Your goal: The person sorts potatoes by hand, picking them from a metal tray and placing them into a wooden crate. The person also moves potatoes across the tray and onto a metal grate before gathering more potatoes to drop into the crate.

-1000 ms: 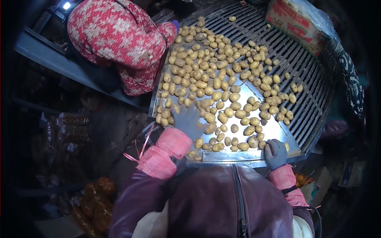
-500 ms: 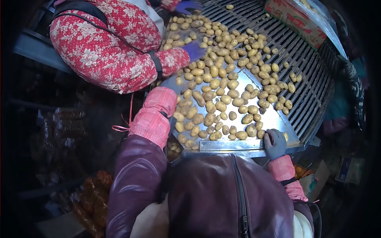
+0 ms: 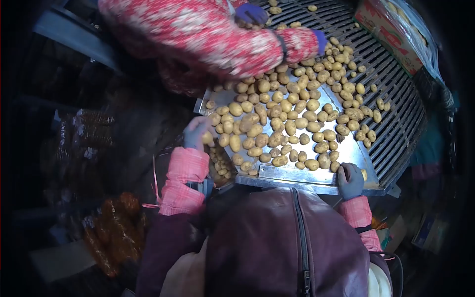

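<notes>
Many potatoes [image 3: 289,106] lie spread over a metal tray [image 3: 351,153] and onto a slatted metal rack. My left hand [image 3: 199,132], in a grey glove, is at the tray's left edge with its fingers curled round a potato [image 3: 208,138]. Below it, more potatoes [image 3: 220,166] show in a gap beside the tray. My right hand [image 3: 351,180], also gloved in grey, rests closed at the front right edge, beside a raised metal strip [image 3: 297,174]. Whether it grips the edge or something small is hidden.
A co-worker's red floral sleeve [image 3: 217,42] reaches across the back of the tray, with purple gloves at the potatoes. The slatted rack [image 3: 396,119] curves round the right side. A printed box [image 3: 388,39] stands at the back right. Orange net bags [image 3: 116,230] lie at lower left.
My left hand has come into view at the tray's left edge, its sleeve lower and farther left. The co-worker's arm has swung right over the potatoes. My right hand keeps its place at the edge.
</notes>
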Demonstrator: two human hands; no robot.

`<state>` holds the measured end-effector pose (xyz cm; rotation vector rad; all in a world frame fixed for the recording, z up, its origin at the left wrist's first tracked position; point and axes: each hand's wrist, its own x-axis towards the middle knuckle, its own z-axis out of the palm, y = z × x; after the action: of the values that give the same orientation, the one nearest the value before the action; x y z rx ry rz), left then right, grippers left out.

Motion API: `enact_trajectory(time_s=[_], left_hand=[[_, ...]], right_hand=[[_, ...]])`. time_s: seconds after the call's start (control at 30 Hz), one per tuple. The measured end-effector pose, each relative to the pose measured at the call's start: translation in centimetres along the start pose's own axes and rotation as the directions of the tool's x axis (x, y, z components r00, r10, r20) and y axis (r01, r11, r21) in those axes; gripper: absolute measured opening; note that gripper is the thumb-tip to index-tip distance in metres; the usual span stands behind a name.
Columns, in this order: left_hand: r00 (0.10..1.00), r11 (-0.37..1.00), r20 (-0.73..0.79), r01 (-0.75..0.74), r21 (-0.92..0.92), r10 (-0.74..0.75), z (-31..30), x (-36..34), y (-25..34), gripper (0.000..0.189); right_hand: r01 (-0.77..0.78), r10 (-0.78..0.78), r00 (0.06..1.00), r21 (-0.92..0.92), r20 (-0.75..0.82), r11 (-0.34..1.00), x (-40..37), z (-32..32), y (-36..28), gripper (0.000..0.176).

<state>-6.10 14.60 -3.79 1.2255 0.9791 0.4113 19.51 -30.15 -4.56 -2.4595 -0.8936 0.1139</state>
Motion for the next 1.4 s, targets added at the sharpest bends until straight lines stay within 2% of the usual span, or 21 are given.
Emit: enact_trajectory(time_s=[0.07,0.13,0.17,0.23,0.33,0.37,0.47,0.6,0.63,0.73,0.77,0.87,0.9,1.0,1.03,1.07,1.13,1.2,1.27,1.33,1.4], left_hand=[[0.999,0.952,-0.027,-0.026,0.306,0.036,1.3,-1.5,-1.5,0.033],[0.994,0.811,-0.017,-0.080,0.580,0.110,2.9,-2.7,-3.1,0.041],[0.969,0.664,0.011,-0.179,0.726,0.249,3.6,-2.4,-4.3,0.047],[0.866,0.266,0.144,-0.300,0.916,0.479,5.1,-1.9,-6.1,0.060],[0.935,0.369,0.223,-0.317,0.874,0.277,7.8,-2.4,-3.4,0.068],[0.894,0.253,0.335,-0.412,0.875,0.298,8.5,-3.0,-2.5,0.059],[0.819,0.021,0.534,-0.550,0.835,0.208,9.8,-4.0,-1.6,0.052],[0.769,0.138,0.582,-0.628,0.766,0.264,12.6,-4.9,-0.5,0.049],[0.832,0.161,0.538,-0.554,0.817,0.136,13.9,-4.4,0.0,0.051],[0.839,0.058,0.516,-0.531,0.845,0.173,16.1,-3.4,-1.1,0.051],[0.810,-0.005,0.558,-0.567,0.824,0.179,16.0,-3.8,-1.4,0.050],[0.693,-0.034,0.643,-0.671,0.740,0.326,13.0,-3.5,-4.6,0.047],[0.699,-0.137,0.656,-0.648,0.749,0.283,12.2,-3.6,-4.7,0.043],[0.814,-0.071,0.573,-0.568,0.820,0.098,11.5,-5.3,-2.5,0.035],[0.829,0.005,0.543,-0.549,0.836,0.132,11.2,-5.8,-2.1,0.033],[0.843,0.082,0.515,-0.531,0.844,0.159,11.2,-6.0,-1.6,0.031],[0.841,0.263,0.467,-0.533,0.804,0.274,11.3,-6.7,-1.1,0.030],[0.814,0.462,0.400,-0.572,0.678,0.422,12.1,-7.9,-1.5,0.031],[0.790,0.502,0.381,-0.603,0.620,0.480,12.9,-7.7,-3.2,0.028],[0.758,0.482,0.384,-0.639,0.600,0.528,13.3,-7.9,-4.6,0.027],[0.723,0.407,0.406,-0.666,0.625,0.559,13.3,-8.6,-5.5,0.029]], right_hand=[[0.005,-0.005,1.000,-0.005,0.002,1.000,0.2,-0.1,-0.2,0.011],[0.014,-0.014,1.000,-0.005,0.001,1.000,0.1,-0.2,-0.1,0.011],[0.024,-0.024,1.000,-0.002,-0.003,1.000,0.1,-0.1,0.1,0.011],[0.033,-0.033,0.999,0.003,-0.007,0.999,0.0,0.0,0.1,0.012],[0.022,-0.023,1.000,0.006,0.010,1.000,0.0,-0.3,-0.2,0.013],[0.009,-0.009,1.000,0.007,0.020,1.000,0.1,-0.3,-0.2,0.013],[0.015,-0.015,1.000,0.014,0.009,1.000,-0.1,-0.2,-0.1,0.013],[0.040,-0.040,0.998,-0.004,-0.057,0.999,-0.4,0.3,0.3,0.012],[0.030,-0.030,0.999,-0.007,-0.037,1.000,-0.4,0.4,0.5,0.013],[0.034,-0.034,0.999,-0.023,0.000,0.999,-0.1,-0.3,0.0,0.014],[0.041,-0.042,0.999,0.015,0.029,0.999,-0.2,-0.2,0.6,0.018],[0.018,-0.027,0.997,0.118,0.077,0.993,0.0,-0.1,1.3,0.024],[0.043,-0.054,0.995,0.119,0.086,0.992,0.3,-0.4,1.1,0.035],[0.066,-0.076,0.985,0.066,0.156,0.996,2.1,-1.9,-1.5,0.044],[0.066,-0.080,0.958,0.061,0.276,0.996,2.9,-2.6,-2.6,0.054],[0.085,-0.116,0.941,0.110,0.318,0.990,3.5,-2.0,-2.6,0.058],[0.155,-0.129,0.945,-0.065,0.302,0.986,4.1,0.2,-3.4,0.054],[0.222,-0.177,0.905,-0.074,0.386,0.972,5.6,2.1,-3.4,0.047],[0.122,-0.128,0.824,0.047,0.552,0.991,7.2,0.4,-6.9,0.042],[0.139,-0.186,0.814,0.125,0.550,0.982,7.3,2.4,-7.1,0.048],[0.267,-0.396,0.807,0.327,0.438,0.907,7.4,2.6,-7.0,0.054]])
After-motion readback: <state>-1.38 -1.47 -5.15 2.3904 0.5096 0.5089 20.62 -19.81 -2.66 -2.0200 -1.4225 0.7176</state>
